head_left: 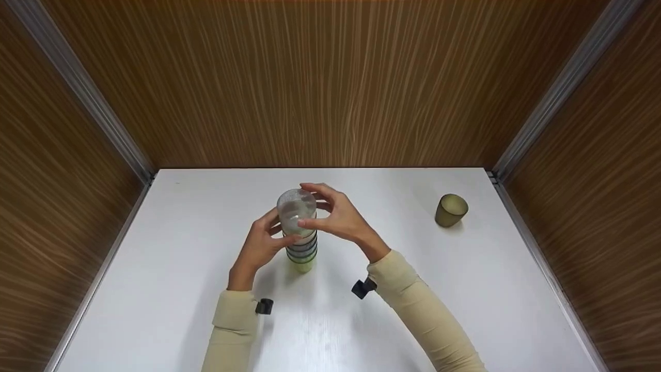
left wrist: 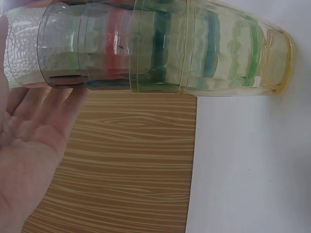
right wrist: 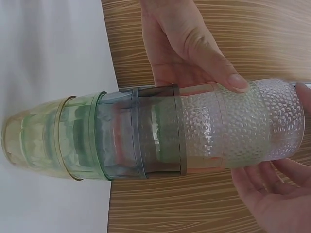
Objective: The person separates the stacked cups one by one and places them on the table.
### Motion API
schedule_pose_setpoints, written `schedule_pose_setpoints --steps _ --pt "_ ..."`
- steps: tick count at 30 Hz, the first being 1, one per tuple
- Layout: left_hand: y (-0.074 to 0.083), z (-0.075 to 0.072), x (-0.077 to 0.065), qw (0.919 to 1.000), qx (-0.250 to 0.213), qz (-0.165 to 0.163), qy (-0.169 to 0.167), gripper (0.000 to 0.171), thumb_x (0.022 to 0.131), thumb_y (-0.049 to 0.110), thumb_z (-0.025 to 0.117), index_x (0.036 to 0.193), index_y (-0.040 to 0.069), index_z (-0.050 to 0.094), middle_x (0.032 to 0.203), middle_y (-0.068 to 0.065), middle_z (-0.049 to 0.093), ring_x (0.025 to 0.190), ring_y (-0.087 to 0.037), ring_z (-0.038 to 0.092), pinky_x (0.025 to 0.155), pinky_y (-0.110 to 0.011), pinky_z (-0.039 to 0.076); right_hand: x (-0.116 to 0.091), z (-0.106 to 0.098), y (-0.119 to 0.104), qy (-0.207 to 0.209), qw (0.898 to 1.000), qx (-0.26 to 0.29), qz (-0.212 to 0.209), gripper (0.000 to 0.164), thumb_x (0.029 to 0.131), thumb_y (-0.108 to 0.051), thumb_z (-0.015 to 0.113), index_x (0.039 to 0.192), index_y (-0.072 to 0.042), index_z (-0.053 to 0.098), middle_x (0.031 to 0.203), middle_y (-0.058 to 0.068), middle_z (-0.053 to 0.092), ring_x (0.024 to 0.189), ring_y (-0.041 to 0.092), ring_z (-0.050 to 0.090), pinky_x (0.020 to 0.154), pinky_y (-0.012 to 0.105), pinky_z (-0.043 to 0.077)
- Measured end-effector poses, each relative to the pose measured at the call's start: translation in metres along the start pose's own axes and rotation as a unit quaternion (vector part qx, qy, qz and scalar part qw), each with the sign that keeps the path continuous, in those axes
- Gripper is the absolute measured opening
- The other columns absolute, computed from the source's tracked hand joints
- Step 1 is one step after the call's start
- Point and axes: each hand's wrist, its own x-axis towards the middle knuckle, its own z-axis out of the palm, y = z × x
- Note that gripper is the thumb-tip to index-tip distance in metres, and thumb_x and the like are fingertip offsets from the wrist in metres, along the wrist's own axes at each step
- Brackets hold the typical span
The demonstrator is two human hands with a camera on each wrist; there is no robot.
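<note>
A tall stack of nested see-through plastic cups (head_left: 302,251) stands upright on the white table, mouths up. In the right wrist view the stacked cups (right wrist: 119,136) run from yellow through green, blue and grey to reddish. Bumpy, clear-looking cups (right wrist: 284,121) form the upper end. My left hand (head_left: 262,247) holds the upper part of the stack between thumb and fingers. Just above it, my right hand (head_left: 341,217) grips the topmost clear cup (head_left: 297,204), thumb on the near side. The stack partly hides the fingers of both hands.
An olive-green cup (head_left: 450,211) stands apart on the right side of the white table (head_left: 206,206). Wood-grain panels (head_left: 330,82) close off the back and both sides.
</note>
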Motion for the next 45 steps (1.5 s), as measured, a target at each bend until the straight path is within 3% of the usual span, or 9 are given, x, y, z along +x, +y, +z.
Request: schedule_pose_setpoints --steps 6,16,31,45 --pt "0.0 0.001 0.0 1.0 0.002 0.005 0.001 0.08 0.084 0.025 0.087 0.154 0.013 0.048 0.155 -0.008 0.054 0.146 -0.031 0.05 0.119 -0.047 0.046 0.0 0.001 0.0 0.003 1.0 -0.007 0.0 0.074 0.085 -0.023 0.084 0.149 -0.006 0.052 0.145 0.011 0.058 0.134 0.026 0.057 0.119 0.041 0.048" --pt "0.0 0.001 -0.002 0.9999 -0.003 0.014 0.006 0.079 0.083 0.02 0.087 0.152 0.011 0.05 0.151 -0.009 0.057 0.144 -0.03 0.053 0.118 -0.047 0.048 0.0 0.003 -0.001 0.014 1.0 0.003 -0.013 0.071 0.083 -0.021 0.086 0.145 -0.004 0.055 0.141 0.013 0.059 0.132 0.027 0.058 0.118 0.037 0.049" --pt "0.002 -0.003 -0.005 0.9999 -0.001 0.011 0.008 0.08 0.083 0.025 0.087 0.154 0.015 0.05 0.156 -0.007 0.053 0.146 -0.03 0.05 0.118 -0.043 0.048 0.001 0.002 -0.012 0.033 0.999 0.001 -0.018 0.069 0.084 -0.026 0.086 0.144 -0.007 0.057 0.14 0.011 0.061 0.129 0.027 0.061 0.115 0.041 0.052" --pt "0.001 0.001 0.0 0.9999 0.01 0.012 0.001 0.087 0.082 0.029 0.088 0.157 0.018 0.044 0.155 -0.007 0.054 0.143 -0.03 0.054 0.117 -0.045 0.049 -0.004 -0.02 -0.029 0.083 0.996 0.023 -0.028 0.067 0.082 -0.016 0.084 0.143 -0.006 0.058 0.139 0.012 0.061 0.128 0.026 0.06 0.105 0.043 0.058"
